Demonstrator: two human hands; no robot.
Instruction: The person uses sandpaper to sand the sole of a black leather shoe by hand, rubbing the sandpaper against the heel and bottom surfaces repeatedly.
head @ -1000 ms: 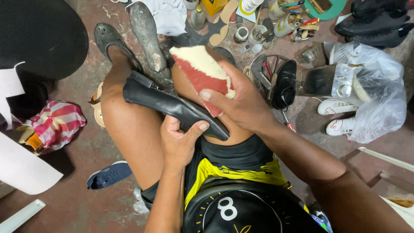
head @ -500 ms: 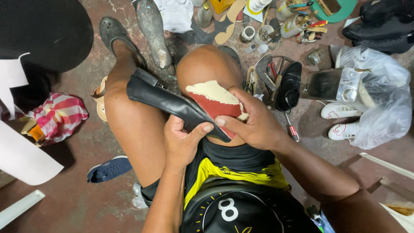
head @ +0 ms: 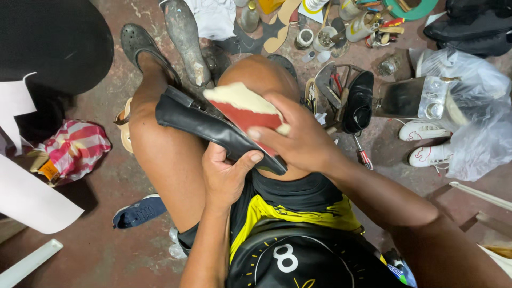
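Black leather shoe (head: 213, 128) lies sole-up across the person's lap, resting on the left thigh and against the raised right knee (head: 256, 74). Left hand (head: 226, 176) is closed around the shoe from below near the pointed toe end — thumb on top at the edge, fingers hidden under it. Right hand (head: 298, 138) is pressed flat over a red and cream sole piece (head: 242, 106), fingers curled over its near end, holding it against the shoe bottom.

To do this step well, judging from the grip: keep the shoe braced on the knee so it cannot roll, line the sole piece up with the shoe's outline before pressing, and push evenly from one end to the other.

Shoe looks glossy, slim, dark all over, heel end pointing up-left. Sole piece is red on the near half, cream and rough-looking on the far half — edges slightly ragged, tilted off the shoe at the far end.

Around it on the concrete floor (head: 106, 224): another black shoe (head: 358, 101) on a metal stand, white sneakers (head: 426, 141) beside a clear plastic bag (head: 469, 106), a blue sneaker (head: 140, 210), a red striped cloth (head: 74, 149), small tins and tools (head: 346, 26) at the top.
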